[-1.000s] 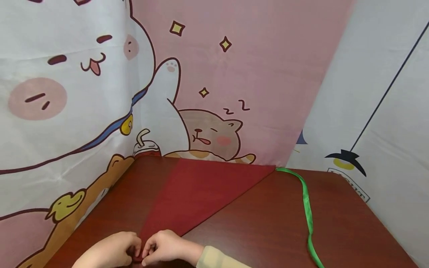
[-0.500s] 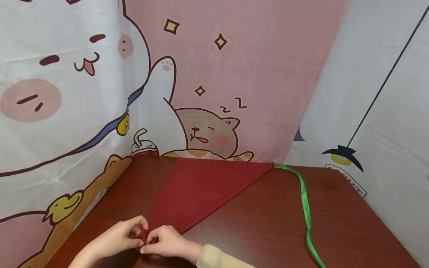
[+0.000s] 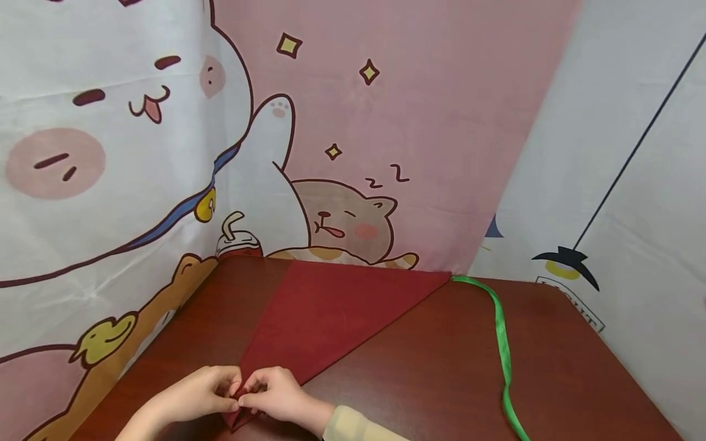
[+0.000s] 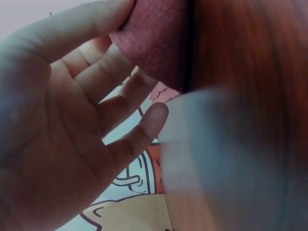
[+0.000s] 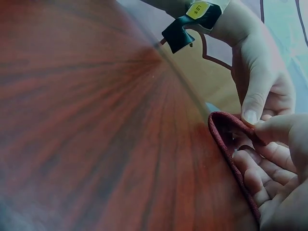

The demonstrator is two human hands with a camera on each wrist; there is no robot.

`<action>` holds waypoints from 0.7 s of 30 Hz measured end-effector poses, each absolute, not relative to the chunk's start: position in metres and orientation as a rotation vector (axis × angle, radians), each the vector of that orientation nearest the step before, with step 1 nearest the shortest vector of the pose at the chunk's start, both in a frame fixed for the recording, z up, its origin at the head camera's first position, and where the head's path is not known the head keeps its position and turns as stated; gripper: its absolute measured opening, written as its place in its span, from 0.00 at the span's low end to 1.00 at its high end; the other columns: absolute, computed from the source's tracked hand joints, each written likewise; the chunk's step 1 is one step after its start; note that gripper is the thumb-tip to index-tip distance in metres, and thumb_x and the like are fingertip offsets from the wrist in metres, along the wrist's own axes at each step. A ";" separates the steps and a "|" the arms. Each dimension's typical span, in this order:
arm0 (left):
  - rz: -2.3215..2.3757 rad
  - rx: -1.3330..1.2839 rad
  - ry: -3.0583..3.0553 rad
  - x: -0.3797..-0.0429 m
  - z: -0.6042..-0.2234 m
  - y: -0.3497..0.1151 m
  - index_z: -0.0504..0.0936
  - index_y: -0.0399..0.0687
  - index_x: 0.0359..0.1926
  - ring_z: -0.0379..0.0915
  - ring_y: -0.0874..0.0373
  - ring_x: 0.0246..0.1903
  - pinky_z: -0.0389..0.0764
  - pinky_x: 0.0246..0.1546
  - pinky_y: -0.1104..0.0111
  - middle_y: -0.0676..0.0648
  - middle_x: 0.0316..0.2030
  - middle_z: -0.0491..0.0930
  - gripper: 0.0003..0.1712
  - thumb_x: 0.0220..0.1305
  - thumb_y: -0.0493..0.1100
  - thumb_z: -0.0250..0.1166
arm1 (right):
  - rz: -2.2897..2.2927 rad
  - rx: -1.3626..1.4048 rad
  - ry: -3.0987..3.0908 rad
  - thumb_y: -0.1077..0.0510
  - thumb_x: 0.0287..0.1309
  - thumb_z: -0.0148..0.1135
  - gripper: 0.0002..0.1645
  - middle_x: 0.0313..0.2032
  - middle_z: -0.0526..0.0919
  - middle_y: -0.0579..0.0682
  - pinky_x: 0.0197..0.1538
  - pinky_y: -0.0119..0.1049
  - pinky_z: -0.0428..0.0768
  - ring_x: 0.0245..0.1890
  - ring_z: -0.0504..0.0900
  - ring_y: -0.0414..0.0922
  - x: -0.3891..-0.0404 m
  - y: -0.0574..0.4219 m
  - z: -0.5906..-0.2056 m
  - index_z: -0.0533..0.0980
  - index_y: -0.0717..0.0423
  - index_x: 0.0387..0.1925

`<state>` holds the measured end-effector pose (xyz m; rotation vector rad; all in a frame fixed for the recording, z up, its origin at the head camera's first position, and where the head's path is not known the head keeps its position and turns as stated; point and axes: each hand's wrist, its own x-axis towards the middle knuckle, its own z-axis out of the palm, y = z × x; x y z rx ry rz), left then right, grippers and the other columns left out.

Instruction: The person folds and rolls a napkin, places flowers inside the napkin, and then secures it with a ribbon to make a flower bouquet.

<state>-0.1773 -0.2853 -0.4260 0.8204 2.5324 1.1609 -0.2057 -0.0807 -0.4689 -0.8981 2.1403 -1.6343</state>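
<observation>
A dark red triangular cloth [image 3: 336,312] lies over the wooden table, its narrow end toward me. My left hand [image 3: 193,395] and right hand [image 3: 278,393] meet at that end, thumbs and index fingers pinching the fabric between them. Below the fingertips, a small pointed tip of cloth rests near the table's front. The right wrist view has the cloth's edge [image 5: 224,144] bent over in a loop, held by the right hand [image 5: 284,178] with the left thumb at it. In the left wrist view, the cloth [image 4: 154,43] sits at the left index finger, other fingers spread below.
A green ribbon [image 3: 501,331] runs from the cloth's far right corner down the right side of the table [image 3: 430,373]. Behind and to the left, a printed curtain [image 3: 430,122] with cartoon animals stands against the table edges.
Both hands have lifted slightly from the table front and moved a little away from me, still pinching the cloth. The near end is now folded, with its tip showing below the fingers.
</observation>
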 end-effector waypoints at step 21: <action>1.221 0.964 2.379 -0.176 -0.427 -0.299 0.64 0.45 0.41 0.60 0.74 0.23 0.61 0.18 0.75 0.63 0.25 0.71 0.11 0.66 0.32 0.59 | -1.587 -0.967 2.269 0.64 0.50 0.67 0.05 0.19 0.78 0.33 0.19 0.24 0.73 0.14 0.72 0.24 -0.207 -0.081 -0.472 0.86 0.54 0.30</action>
